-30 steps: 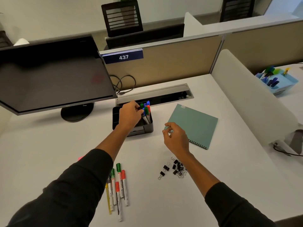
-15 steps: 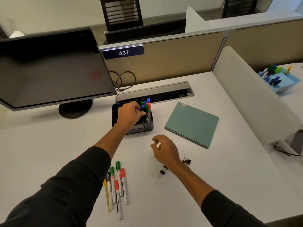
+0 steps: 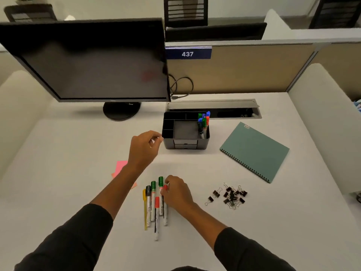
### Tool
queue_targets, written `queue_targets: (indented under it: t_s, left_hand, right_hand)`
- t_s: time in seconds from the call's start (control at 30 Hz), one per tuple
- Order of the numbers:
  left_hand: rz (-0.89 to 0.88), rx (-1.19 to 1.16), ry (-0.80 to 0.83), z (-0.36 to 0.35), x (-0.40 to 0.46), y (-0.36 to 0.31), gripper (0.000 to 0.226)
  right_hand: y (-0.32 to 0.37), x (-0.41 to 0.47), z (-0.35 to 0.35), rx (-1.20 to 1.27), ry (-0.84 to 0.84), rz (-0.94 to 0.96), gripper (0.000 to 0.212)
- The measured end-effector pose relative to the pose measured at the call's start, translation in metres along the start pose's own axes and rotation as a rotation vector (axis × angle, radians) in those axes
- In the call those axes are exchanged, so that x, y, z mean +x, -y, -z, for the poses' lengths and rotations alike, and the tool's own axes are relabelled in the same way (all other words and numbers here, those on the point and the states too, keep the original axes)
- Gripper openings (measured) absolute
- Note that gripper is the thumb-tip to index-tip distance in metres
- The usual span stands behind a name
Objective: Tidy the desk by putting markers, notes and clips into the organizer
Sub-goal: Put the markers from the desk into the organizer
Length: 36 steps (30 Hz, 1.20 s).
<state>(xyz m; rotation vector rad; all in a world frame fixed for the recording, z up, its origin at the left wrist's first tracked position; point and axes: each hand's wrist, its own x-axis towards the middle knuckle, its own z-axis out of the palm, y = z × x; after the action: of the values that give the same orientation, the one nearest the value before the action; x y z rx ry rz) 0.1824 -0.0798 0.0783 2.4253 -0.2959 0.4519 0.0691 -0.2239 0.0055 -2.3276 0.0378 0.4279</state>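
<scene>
Since the frame half a second earlier, the left hand (image 3: 143, 148) has been drawn back out of the black plastic desk organizer (image 3: 186, 132) and is now held in the air just beside its left wall, fingers loosely curled with nothing seen in them. The right hand (image 3: 176, 192) has been moved away from the heap of small black binder clips (image 3: 230, 195) to the row of loose markers (image 3: 155, 204); there its fingertips are curled round the red cap of the rightmost marker, which lies flat on the white desk (image 3: 78, 153).

6 markers can be counted in the row, lying roughly parallel with caps pointing away from the person: 1 yellow, 1 black, 2 green and 2 red. More markers, with green, blue and red caps, are stood upright in the organizer's right-hand compartment (image 3: 203, 122). The wide middle tray and the small left compartments are seen dark inside.

The pink sticky notes (image 3: 120, 168) are partly covered by the left forearm, left of the marker row. The binder clips are scattered well to the right of the markers. A teal spiral-bound notebook (image 3: 254, 151) is laid to the right of the organizer. A black monitor (image 3: 88, 63) is stood at the back left, and a blue plate reading 437 (image 3: 188, 54) is fixed to the partition behind.
</scene>
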Motion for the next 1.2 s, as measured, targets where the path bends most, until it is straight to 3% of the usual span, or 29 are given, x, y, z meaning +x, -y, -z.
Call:
queue_targets:
  t_s: [0.3,0.6,0.73,0.97,1.07,1.2]
  left_hand:
    - [0.2,-0.017,-0.003,0.02,-0.079,0.03,0.009]
    - [0.43,0.011,0.182,-0.004,-0.134,0.016,0.012]
    - [0.485,0.067,0.243,-0.008,-0.153,0.009,0.009]
    - [0.516,0.161,0.294,-0.006,-0.185,0.005,0.021]
    - [0.502,0.156,0.274,-0.006,-0.192,0.004,0.024]
    - [0.485,0.174,0.275,-0.006,-0.201,0.002,0.025]
  right_hand:
    - [0.007,0.0,-0.007,-0.12,0.024,0.011,0.023]
    - [-0.001,0.009,0.022,-0.302,0.01,0.057,0.018]
    - [-0.001,0.03,0.083,-0.147,-0.2,0.049,0.019]
    - [0.021,0.061,0.215,0.104,-0.715,0.236,0.018]
    - [0.021,0.079,0.233,0.106,-0.785,0.266,0.014]
    - [0.016,0.098,0.231,0.087,-0.75,0.263,0.012]
